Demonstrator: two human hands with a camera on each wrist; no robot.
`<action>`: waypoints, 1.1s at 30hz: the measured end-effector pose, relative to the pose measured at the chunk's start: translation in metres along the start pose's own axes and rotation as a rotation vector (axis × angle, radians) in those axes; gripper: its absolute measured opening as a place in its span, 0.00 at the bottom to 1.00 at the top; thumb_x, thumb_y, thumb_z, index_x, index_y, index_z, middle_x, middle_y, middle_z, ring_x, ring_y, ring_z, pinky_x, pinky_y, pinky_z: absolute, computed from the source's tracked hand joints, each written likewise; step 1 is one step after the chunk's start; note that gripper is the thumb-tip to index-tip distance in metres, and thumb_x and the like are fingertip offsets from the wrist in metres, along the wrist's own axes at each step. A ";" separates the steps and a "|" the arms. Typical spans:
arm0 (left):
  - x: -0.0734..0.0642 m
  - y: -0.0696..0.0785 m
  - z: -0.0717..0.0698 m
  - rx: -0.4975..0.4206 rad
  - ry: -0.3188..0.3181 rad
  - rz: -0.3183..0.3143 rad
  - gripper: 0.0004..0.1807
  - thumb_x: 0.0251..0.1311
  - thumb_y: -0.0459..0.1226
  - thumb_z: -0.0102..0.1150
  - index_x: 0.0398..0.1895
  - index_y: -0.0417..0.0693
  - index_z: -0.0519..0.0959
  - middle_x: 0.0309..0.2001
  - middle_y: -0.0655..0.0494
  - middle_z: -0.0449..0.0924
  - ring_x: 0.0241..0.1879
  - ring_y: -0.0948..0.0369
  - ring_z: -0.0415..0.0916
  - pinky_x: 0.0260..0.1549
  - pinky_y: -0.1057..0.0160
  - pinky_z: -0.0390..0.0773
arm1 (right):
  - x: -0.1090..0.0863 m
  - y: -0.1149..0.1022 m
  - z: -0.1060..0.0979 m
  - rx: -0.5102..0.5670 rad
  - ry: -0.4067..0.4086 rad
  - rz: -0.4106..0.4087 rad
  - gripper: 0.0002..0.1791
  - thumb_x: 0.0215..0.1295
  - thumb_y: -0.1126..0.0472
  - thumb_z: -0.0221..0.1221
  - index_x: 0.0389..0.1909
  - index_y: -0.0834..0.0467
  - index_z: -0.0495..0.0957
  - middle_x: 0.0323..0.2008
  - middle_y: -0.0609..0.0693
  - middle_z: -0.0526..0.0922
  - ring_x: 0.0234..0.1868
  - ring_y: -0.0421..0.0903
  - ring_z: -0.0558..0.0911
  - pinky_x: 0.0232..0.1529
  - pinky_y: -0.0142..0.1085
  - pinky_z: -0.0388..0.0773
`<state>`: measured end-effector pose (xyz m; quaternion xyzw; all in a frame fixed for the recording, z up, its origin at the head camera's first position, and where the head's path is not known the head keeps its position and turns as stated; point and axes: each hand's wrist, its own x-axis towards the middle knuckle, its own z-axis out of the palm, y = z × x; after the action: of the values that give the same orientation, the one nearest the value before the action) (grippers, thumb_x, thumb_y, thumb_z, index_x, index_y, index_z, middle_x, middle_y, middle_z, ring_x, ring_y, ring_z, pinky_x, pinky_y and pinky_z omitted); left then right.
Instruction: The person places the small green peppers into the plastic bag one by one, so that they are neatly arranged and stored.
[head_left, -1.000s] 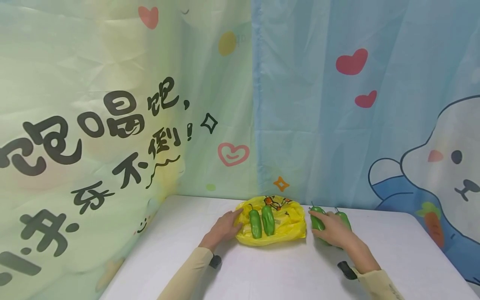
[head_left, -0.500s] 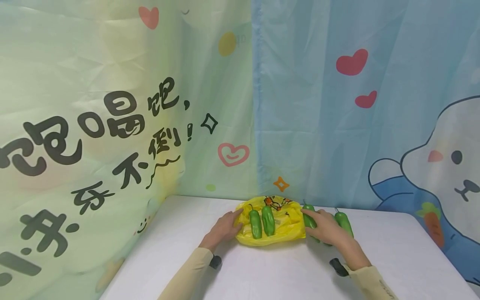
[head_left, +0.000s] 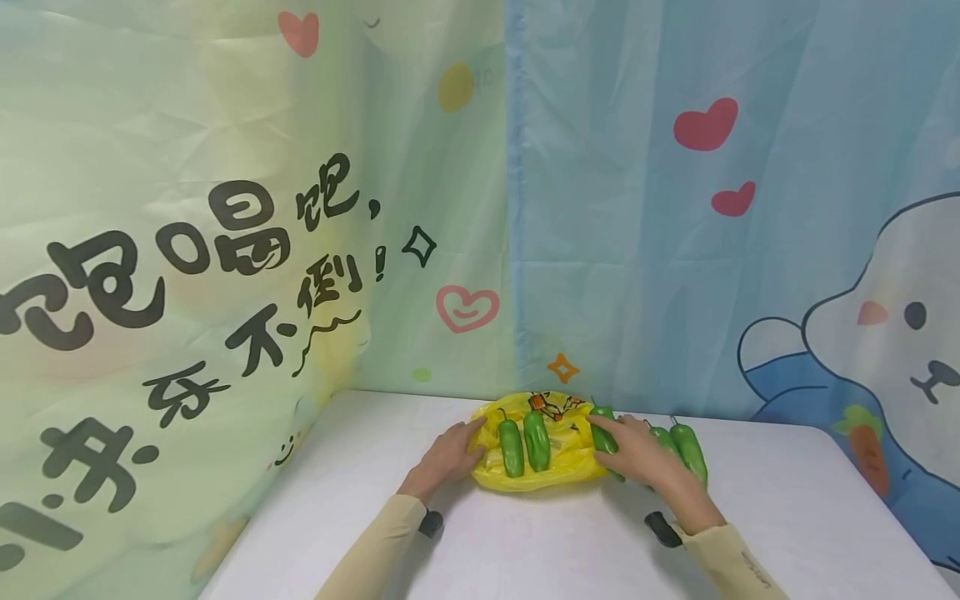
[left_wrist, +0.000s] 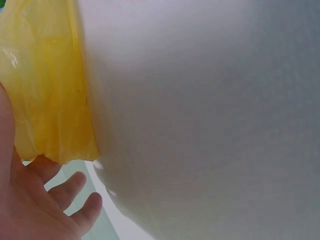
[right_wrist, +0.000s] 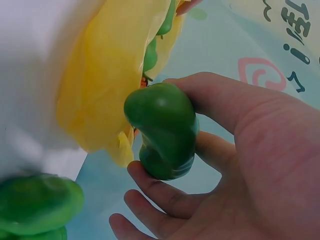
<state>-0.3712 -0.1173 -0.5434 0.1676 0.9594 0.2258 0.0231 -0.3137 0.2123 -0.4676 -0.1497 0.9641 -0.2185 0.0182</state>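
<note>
A yellow plastic bag (head_left: 562,475) lies opened out on the table, two green peppers (head_left: 512,450) side by side within it. At the bag's left edge my left hand (head_left: 450,454) holds the plastic between thumb and fingers; in the left wrist view the bag's side (left_wrist: 55,100) passes between them. My right hand (head_left: 645,454) pinches another green pepper (right_wrist: 165,130) between thumb and fingers, at the bag's right edge. In the right wrist view that pepper appears end-on, beside the bag's rim (right_wrist: 105,75).
Two more green peppers (head_left: 690,450) lie on the white table (head_left: 540,550), to the right of my right hand and partly behind it. A printed cloth backdrop (head_left: 585,208) stands along the table's rear edge and left side.
My right hand has carried its pepper leftward from beside the other loose peppers to the bag's right edge. The left hand and the two peppers in the bag have stayed put.
</note>
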 end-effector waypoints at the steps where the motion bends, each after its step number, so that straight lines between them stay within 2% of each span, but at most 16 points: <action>1: 0.000 0.000 0.000 0.001 0.001 0.000 0.31 0.71 0.45 0.50 0.76 0.52 0.63 0.72 0.44 0.68 0.73 0.43 0.63 0.73 0.43 0.64 | 0.001 -0.001 0.001 -0.002 0.000 -0.002 0.33 0.65 0.57 0.64 0.71 0.59 0.69 0.61 0.73 0.73 0.61 0.73 0.70 0.53 0.66 0.75; 5: 0.001 -0.001 0.002 0.005 0.009 -0.004 0.31 0.71 0.45 0.51 0.76 0.51 0.63 0.72 0.44 0.69 0.73 0.43 0.63 0.73 0.43 0.65 | 0.006 -0.005 0.004 -0.016 -0.007 -0.014 0.34 0.65 0.56 0.64 0.71 0.59 0.68 0.59 0.71 0.75 0.58 0.68 0.73 0.50 0.62 0.77; 9: 0.002 -0.001 0.002 0.001 0.007 -0.014 0.31 0.71 0.45 0.51 0.76 0.52 0.63 0.72 0.44 0.69 0.73 0.44 0.63 0.73 0.43 0.64 | 0.010 -0.007 0.008 -0.021 -0.016 -0.013 0.35 0.66 0.55 0.64 0.72 0.58 0.67 0.61 0.71 0.73 0.60 0.69 0.73 0.52 0.63 0.76; 16: 0.003 -0.001 0.004 -0.006 0.000 -0.027 0.31 0.71 0.46 0.50 0.76 0.54 0.62 0.72 0.45 0.68 0.73 0.44 0.63 0.73 0.43 0.64 | 0.020 -0.010 0.014 0.001 -0.021 -0.007 0.34 0.66 0.56 0.63 0.72 0.57 0.67 0.66 0.72 0.71 0.68 0.77 0.63 0.62 0.73 0.65; 23: 0.001 -0.001 0.004 -0.023 -0.004 -0.030 0.31 0.71 0.46 0.50 0.76 0.54 0.63 0.72 0.45 0.68 0.74 0.44 0.62 0.74 0.44 0.63 | 0.027 -0.018 0.019 -0.002 -0.045 -0.005 0.34 0.67 0.56 0.62 0.73 0.56 0.66 0.67 0.70 0.70 0.70 0.77 0.61 0.62 0.74 0.65; 30: 0.000 -0.001 0.003 -0.012 0.001 -0.021 0.31 0.71 0.46 0.50 0.76 0.54 0.63 0.72 0.45 0.68 0.73 0.44 0.63 0.73 0.44 0.64 | 0.033 -0.028 0.022 -0.020 -0.042 0.006 0.34 0.66 0.55 0.63 0.72 0.54 0.68 0.67 0.73 0.69 0.67 0.76 0.66 0.57 0.73 0.70; 33: 0.000 -0.001 0.003 -0.009 0.003 -0.016 0.31 0.71 0.46 0.50 0.76 0.53 0.63 0.72 0.45 0.68 0.73 0.44 0.63 0.73 0.44 0.64 | 0.037 -0.030 0.025 -0.022 -0.047 0.009 0.34 0.67 0.55 0.63 0.72 0.54 0.68 0.66 0.72 0.69 0.66 0.76 0.66 0.57 0.74 0.69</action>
<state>-0.3714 -0.1167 -0.5464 0.1593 0.9597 0.2302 0.0245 -0.3379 0.1654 -0.4768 -0.1506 0.9665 -0.2041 0.0400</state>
